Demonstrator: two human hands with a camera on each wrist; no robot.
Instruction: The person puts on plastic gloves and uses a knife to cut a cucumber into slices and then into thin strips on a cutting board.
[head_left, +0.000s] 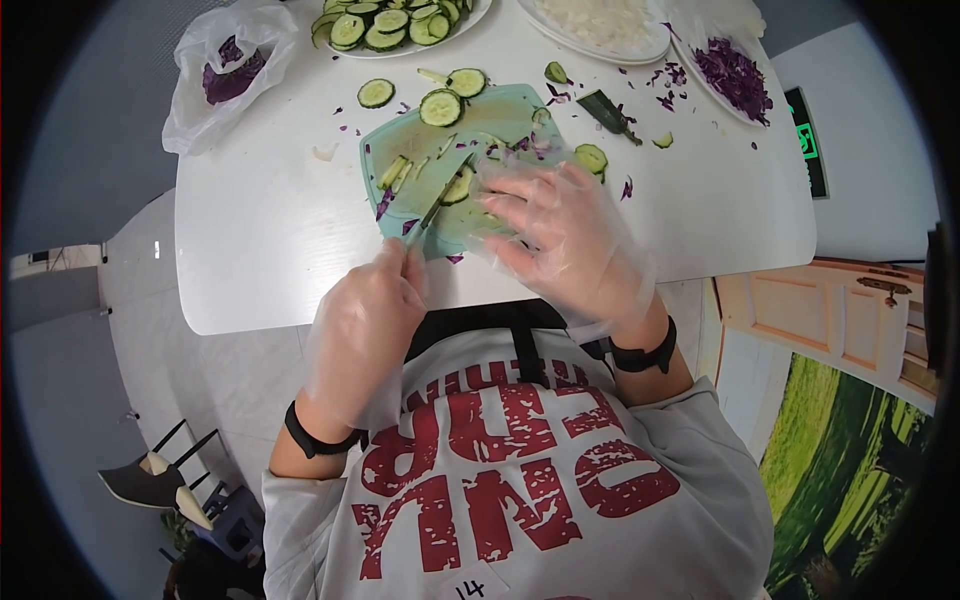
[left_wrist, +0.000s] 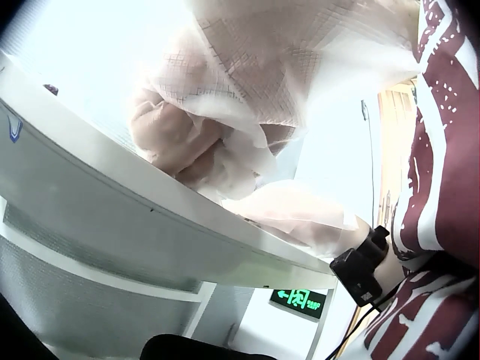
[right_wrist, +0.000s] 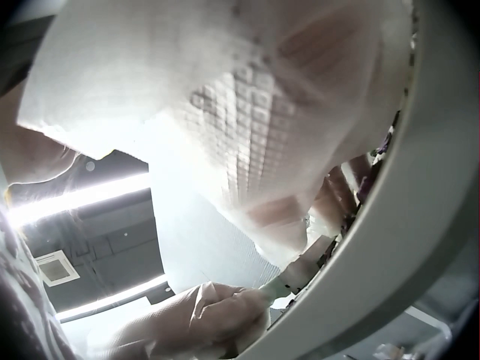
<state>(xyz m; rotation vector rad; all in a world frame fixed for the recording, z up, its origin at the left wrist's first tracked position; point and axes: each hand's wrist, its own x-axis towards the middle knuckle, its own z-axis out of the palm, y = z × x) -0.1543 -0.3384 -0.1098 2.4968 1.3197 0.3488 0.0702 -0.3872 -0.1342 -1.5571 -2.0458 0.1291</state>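
Note:
Both hands wear clear plastic gloves. My left hand (head_left: 372,310) grips a small knife (head_left: 440,200) by its pale green handle, the blade slanting away over the green cutting board (head_left: 390,140). In the right wrist view the knife handle (right_wrist: 277,289) shows in that same fist. My right hand (head_left: 555,225) lies over the board's right side, its fingers spread and pressing down. A cucumber slice (head_left: 458,186) sits between the blade and those fingertips; the fingers hide part of what lies beneath. Thin cucumber strips (head_left: 393,172) lie on the board's left part.
A plate of cucumber slices (head_left: 385,25) stands at the back, beside a plate of pale pieces (head_left: 600,22). Shredded purple cabbage (head_left: 733,80) is at the right. A plastic bag (head_left: 190,95) with cabbage lies left. Loose slices, a cucumber end piece (head_left: 605,115) and scraps surround the board.

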